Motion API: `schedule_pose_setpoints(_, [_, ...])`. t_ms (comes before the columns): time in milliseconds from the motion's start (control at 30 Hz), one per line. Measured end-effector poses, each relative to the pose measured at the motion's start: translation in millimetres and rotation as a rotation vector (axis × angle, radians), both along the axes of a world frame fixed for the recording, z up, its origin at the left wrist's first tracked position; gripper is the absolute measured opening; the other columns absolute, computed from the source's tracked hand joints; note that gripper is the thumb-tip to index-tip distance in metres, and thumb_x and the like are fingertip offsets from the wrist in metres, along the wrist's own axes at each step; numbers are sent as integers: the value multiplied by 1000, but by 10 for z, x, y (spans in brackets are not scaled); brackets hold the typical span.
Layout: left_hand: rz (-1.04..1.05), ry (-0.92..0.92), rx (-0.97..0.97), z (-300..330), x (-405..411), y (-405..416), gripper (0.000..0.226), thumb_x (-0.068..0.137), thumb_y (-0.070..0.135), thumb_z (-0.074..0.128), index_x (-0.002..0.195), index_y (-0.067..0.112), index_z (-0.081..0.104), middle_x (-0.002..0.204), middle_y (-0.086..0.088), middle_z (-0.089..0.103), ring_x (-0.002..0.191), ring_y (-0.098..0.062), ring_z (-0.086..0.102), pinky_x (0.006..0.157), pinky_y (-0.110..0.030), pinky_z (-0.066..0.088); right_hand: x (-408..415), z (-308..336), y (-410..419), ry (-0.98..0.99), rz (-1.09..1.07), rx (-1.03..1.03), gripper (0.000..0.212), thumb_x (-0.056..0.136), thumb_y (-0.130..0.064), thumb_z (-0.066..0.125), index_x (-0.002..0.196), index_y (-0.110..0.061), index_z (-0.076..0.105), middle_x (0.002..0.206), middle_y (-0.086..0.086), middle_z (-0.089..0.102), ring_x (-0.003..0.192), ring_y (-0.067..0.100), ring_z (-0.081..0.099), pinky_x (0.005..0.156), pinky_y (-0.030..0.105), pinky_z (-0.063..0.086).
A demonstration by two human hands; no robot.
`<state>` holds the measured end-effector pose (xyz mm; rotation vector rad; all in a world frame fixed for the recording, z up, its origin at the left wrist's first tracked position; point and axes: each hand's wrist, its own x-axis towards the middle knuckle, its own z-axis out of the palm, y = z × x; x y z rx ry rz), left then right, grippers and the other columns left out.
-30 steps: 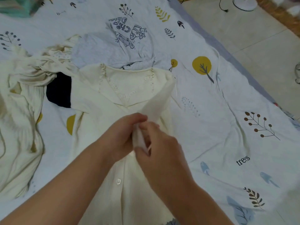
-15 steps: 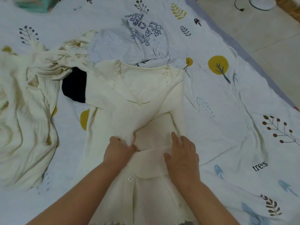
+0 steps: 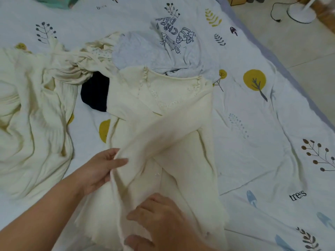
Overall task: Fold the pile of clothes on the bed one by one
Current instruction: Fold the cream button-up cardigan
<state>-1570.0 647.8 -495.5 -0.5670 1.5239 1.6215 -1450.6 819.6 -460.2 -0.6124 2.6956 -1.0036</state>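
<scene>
A: We see a cream ribbed-knit cardigan with a lace-trimmed V-neck (image 3: 163,127) lying flat on the white bed sheet printed with trees and leaves (image 3: 262,142), both sleeves crossed over its front.

B: Our left hand (image 3: 101,169) pinches the cardigan's left edge, thumb on top and fingers curled underneath, lifting a soft fold. Our right hand (image 3: 163,223) lies on the hem with curled fingers; we cannot tell whether it grips the knit or only presses it.

A: Both forearms reach in from the lower edge, bare.

B: To the left, a crumpled cream crinkle-fabric garment (image 3: 30,124) sprawls in loose ridges. A small dark navy cloth (image 3: 95,91) sits between it and the cardigan's shoulder, touching it.

A: Above the collar lies a pale grey cotton T-shirt with a cartoon print (image 3: 163,48), rumpled, its lower edge tucked behind the neckline.
</scene>
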Motion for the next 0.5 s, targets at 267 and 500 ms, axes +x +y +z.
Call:
schedule_pose_setpoints(267, [-547, 247, -716, -88, 41, -241, 8, 86, 12, 59, 81, 6, 62, 64, -4, 54, 52, -16, 51, 45, -21, 44, -991, -277, 748, -76, -601, 348, 31, 94, -25, 48, 123, -15, 54, 116, 10, 54, 108, 26, 45, 86, 33, 36])
schedule_pose_setpoints(500, [6, -45, -112, -156, 37, -446, 21, 94, 10, 49, 98, 10, 70, 79, -11, 65, 52, -12, 53, 44, -17, 40, -1379, -526, 1126, 155, -335, 772, 36, 42, 10, 77, 69, 0, 56, 60, 16, 48, 48, 32, 48, 46, 26, 23])
